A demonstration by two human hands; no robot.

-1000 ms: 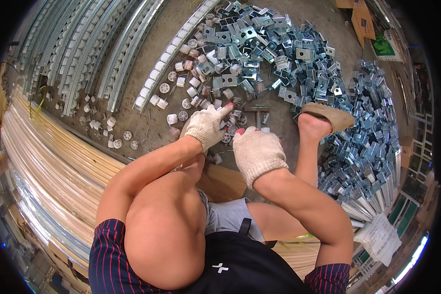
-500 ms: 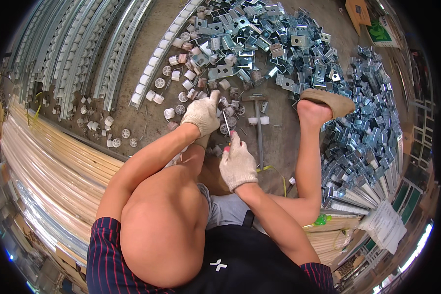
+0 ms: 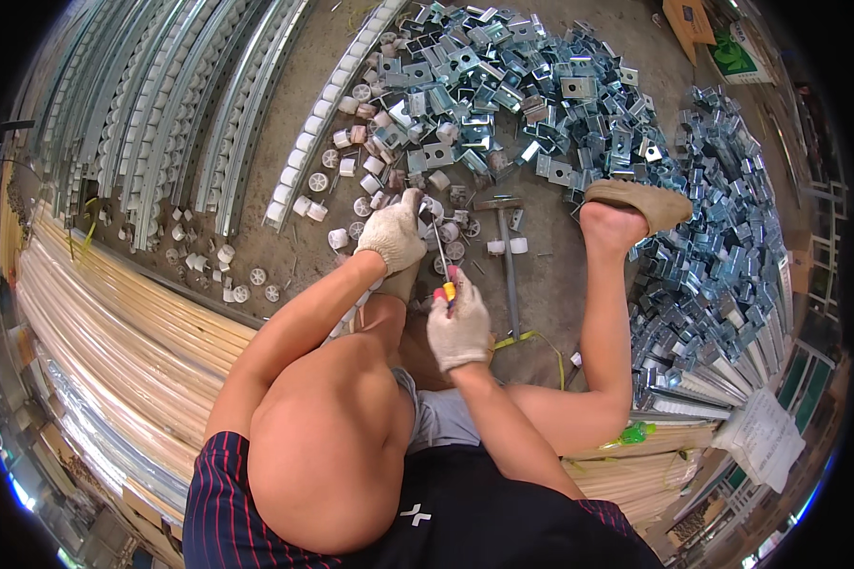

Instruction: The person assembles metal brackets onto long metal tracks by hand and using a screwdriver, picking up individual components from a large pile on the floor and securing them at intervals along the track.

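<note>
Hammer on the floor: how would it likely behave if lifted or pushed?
The hammer would probably feel head-heavy, since its broad metal-looking head tops a slim handle. The straight handle looks rigid, so it should not flex. Pushed, it may pivot rather than roll, because the head sits crosswise.

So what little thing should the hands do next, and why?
Maybe steady the screwdriver before any push: the right hand grips it, and it points up close beside the left hand. What its tip touches is too small to tell.
</note>
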